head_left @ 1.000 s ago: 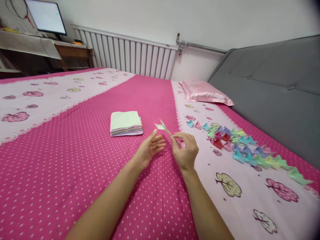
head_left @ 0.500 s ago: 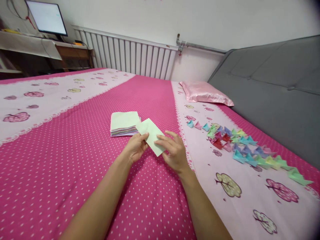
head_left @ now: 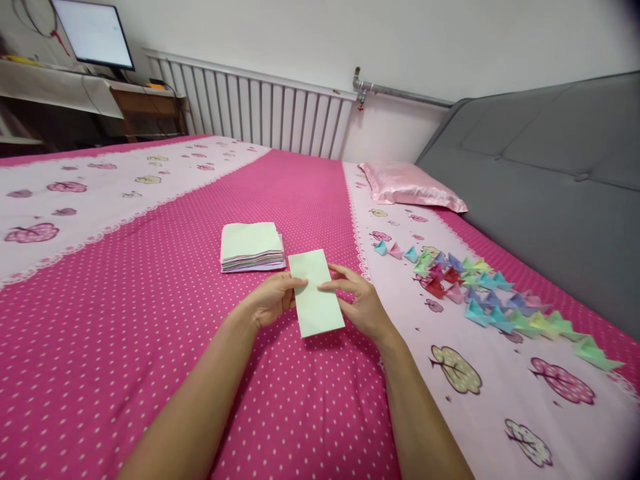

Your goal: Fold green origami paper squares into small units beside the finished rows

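A pale green paper, folded into a long rectangle, lies flat on the pink dotted bedspread. My left hand pinches its left edge with the fingers closed on it. My right hand presses on its right edge, fingertips on top. Just beyond the paper sits a stack of coloured paper squares with a pale green sheet on top.
Several folded paper pieces in many colours lie in a band to the right on the pale part of the sheet. A pink pillow and a grey headboard are at the right. A radiator and a monitor stand behind.
The green paper was held edge-on in my right hand, then came down flat between both hands and turned lengthwise. My left hand went from open to closed on it.
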Motion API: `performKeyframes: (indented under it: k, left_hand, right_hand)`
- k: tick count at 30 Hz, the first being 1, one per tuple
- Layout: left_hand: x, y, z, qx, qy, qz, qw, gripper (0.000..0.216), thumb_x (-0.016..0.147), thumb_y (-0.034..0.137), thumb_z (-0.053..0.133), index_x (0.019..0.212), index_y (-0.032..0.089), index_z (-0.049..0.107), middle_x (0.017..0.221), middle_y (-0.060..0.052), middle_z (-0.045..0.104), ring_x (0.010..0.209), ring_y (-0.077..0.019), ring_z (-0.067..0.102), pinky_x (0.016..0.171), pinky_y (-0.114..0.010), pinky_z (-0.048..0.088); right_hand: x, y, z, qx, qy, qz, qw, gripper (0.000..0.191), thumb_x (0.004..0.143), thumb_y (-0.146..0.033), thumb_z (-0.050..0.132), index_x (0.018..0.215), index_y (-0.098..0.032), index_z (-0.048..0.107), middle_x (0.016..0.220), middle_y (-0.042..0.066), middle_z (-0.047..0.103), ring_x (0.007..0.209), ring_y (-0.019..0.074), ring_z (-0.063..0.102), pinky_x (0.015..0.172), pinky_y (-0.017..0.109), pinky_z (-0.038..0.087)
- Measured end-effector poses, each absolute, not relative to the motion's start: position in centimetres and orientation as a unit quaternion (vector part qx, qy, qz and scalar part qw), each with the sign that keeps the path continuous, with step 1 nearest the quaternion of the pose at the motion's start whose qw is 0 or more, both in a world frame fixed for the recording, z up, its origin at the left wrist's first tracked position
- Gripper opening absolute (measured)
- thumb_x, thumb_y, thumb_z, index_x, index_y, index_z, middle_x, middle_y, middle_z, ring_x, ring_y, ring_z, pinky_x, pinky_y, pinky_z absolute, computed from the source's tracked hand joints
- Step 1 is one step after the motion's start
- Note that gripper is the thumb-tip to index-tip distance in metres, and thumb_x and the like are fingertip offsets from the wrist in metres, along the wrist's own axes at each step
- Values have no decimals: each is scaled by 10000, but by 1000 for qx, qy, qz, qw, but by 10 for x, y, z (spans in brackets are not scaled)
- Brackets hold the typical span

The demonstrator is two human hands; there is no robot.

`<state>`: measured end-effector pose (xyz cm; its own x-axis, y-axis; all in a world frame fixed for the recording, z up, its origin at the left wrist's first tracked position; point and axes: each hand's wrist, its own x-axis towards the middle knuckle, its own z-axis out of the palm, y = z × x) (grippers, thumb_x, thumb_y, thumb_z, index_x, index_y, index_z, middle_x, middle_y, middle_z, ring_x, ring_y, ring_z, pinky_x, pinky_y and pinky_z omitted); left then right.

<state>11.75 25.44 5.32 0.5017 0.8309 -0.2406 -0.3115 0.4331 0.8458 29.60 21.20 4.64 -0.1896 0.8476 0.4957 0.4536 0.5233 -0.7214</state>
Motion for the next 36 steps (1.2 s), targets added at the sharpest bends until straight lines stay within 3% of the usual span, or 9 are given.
performKeyframes:
  k: [11,19,23,26,30,36]
  left_hand:
    - [120,251,57,401,300,347,793,228,813,132,478,996,72,601,953,-134,664,839,-190,634,745,-256,504]
    - [123,251,60,430,284,324,793,334,868,247,384,1130,106,536,1090,-148,606,922,-223,608,778,-301,485]
    - [124,249,60,444,251,315,800,439,867,435,323,1158,172,520,1112,-120,597,929,-222,600,757,-311,484]
    - [124,248,57,483,242,314,781,465,795,492,455,1088,152,576,1064,-125,619,916,-218,598,765,-294,471]
    - [126,247,52,555,268,319,720,332,698,319,657,952,107,637,950,-118,658,874,-179,598,752,-230,441]
    - [128,250,48,547,276,307,728,303,689,298,665,921,104,644,929,-119,664,834,-174,614,767,-254,447]
  right_hand:
    - [295,216,43,-442,-687,274,508,166,726,-277,633,880,-255,691,1112,53,582,1009,192,543,882,323,413]
    - [287,215,45,-479,-632,296,533,244,740,-373,590,792,-160,698,864,62,676,779,189,621,675,268,470]
    - [285,213,45,-546,-600,294,506,296,719,-403,583,745,-126,685,710,47,684,661,191,625,598,263,460]
    - [283,211,47,-574,-587,285,495,291,701,-401,586,721,-128,687,679,42,687,636,197,623,558,257,442]
    - [281,208,51,-592,-583,269,487,283,681,-403,599,668,-133,681,641,40,680,618,198,618,540,253,426]
    - [280,208,50,-594,-585,269,483,268,682,-406,601,658,-143,645,648,36,660,622,186,603,572,265,434]
